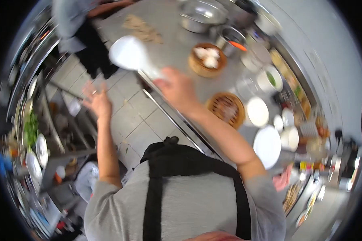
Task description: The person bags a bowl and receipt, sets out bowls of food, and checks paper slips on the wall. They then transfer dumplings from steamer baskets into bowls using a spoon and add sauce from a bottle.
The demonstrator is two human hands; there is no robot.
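My right hand is wrapped round the handle of a white paddle-shaped ladle, held near the edge of the steel counter. Its broad head points to the upper left. Over the tiled floor my left hand is raised, fingers spread and holding nothing. Beyond my right hand, a round bamboo steamer bears several white pieces. Closer to my right forearm sits another bamboo steamer, its slatted base showing with something pale on it.
A co-worker in a dark apron stands at the upper left. Flat beige pieces, a metal bowl and a white plate are on the counter. Shelves with dishes and leafy greens stand at left.
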